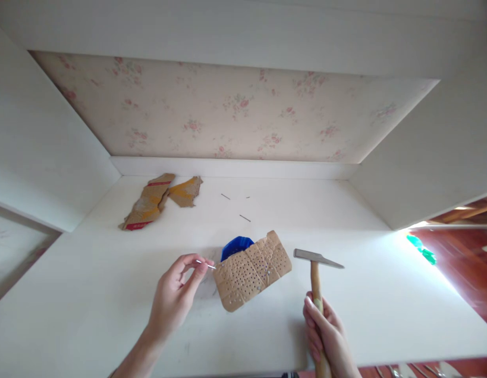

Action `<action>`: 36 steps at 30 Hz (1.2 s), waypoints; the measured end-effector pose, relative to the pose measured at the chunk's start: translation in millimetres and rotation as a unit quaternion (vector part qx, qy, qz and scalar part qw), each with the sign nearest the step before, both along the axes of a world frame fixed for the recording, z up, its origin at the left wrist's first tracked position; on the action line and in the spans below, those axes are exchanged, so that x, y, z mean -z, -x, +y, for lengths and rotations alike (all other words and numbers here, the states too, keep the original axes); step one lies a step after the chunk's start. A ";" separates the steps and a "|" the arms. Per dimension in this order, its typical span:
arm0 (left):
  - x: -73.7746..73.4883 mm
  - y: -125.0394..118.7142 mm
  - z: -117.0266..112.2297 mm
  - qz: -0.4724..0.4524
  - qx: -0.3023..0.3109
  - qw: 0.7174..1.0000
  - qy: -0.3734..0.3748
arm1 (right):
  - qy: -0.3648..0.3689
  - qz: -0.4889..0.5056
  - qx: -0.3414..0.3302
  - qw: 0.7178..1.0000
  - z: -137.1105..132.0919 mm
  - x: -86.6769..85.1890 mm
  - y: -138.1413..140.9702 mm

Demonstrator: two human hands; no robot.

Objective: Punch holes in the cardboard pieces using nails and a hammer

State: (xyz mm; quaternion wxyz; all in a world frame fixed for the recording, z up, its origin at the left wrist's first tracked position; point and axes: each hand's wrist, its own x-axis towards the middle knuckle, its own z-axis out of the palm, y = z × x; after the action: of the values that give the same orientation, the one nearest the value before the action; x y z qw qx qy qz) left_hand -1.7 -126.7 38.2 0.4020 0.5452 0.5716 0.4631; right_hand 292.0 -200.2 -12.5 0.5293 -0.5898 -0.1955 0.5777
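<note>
Between thumb and fingers, my left hand (178,289) pinches a thin nail (205,264), its end at the left edge of a piece of cardboard (243,275). Many small holes run through the cardboard, and a few nail heads seem to show in it. It lies tilted over a blue plastic object (236,247), which is mostly hidden beneath. My right hand (324,325) is wrapped round the wooden handle of a hammer (316,278), its metal head raised to the right of the cardboard.
Torn cardboard scraps (149,202) lie at the back left of the white tabletop (346,210). Two loose nails (245,218) and a tiny fragment rest behind the cardboard. White panels (432,126) rise on both sides, and a green object (421,249) sits past the right edge.
</note>
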 end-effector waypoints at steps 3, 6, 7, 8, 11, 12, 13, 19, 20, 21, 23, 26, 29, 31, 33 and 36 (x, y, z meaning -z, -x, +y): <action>-3.1 -7.6 5.5 0.050 0.031 0.998 -0.026 | -0.003 -0.006 0.009 1.000 -0.4 -2.0 3.5; -1.3 -14.6 9.7 0.106 0.049 0.991 -0.065 | 0.000 -0.014 0.012 1.000 -1.5 -1.8 5.1; 0.0 -16.1 10.4 0.120 0.050 0.989 -0.077 | 0.000 -0.018 0.011 1.000 -2.0 -1.3 5.1; 1.4 -17.2 10.8 0.128 0.048 0.987 -0.086 | 0.000 -0.022 0.009 1.000 -2.4 -0.5 4.9; 3.3 -17.8 9.5 0.128 0.036 0.987 -0.093 | 0.002 -0.029 0.001 1.000 -3.4 1.8 3.9; 2.9 -17.5 8.4 0.125 0.031 0.987 -0.092 | 0.000 -0.031 -0.003 1.000 -3.5 2.4 3.5; 1.8 -17.2 7.0 0.124 0.026 0.988 -0.089 | -0.001 -0.035 -0.007 0.999 -3.5 3.0 3.3; -12.1 -18.0 0.8 0.139 0.043 0.986 -0.081 | -0.012 -0.047 -0.020 0.999 -2.1 5.2 2.9; -15.0 -19.2 1.2 0.139 0.050 0.985 -0.087 | -0.012 -0.043 -0.022 0.999 -2.0 5.3 2.8; -17.8 -20.7 2.2 0.139 0.058 0.984 -0.093 | -0.013 -0.040 -0.024 0.999 -2.0 5.2 2.7; -23.2 -25.2 5.3 0.136 0.072 0.983 -0.099 | -0.021 -0.039 -0.028 0.999 -2.4 5.5 2.4; -29.4 -35.5 11.6 0.131 0.083 0.984 -0.092 | -0.029 -0.044 -0.031 0.998 -4.5 7.2 1.5; -31.8 -48.6 19.4 0.140 0.112 0.980 -0.082 | -0.030 -0.043 -0.036 0.998 -7.3 9.8 0.7; -31.1 -57.2 25.6 0.152 0.145 0.974 -0.083 | -0.031 -0.033 -0.032 0.998 -8.6 10.5 0.3; -29.4 -64.3 32.9 0.169 0.167 0.967 -0.090 | -0.033 -0.025 -0.028 0.999 -9.1 9.9 -0.1; -27.7 -71.4 45.3 0.194 0.175 0.960 -0.103 | -0.038 -0.019 -0.028 0.999 -8.7 8.2 -1.0</action>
State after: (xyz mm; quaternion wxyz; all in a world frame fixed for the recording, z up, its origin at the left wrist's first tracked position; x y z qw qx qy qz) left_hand 69.7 -81.4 65.9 0.2994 0.7544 0.4837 0.3275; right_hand 292.9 -208.8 -20.7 0.5310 -0.5745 -0.2432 0.5734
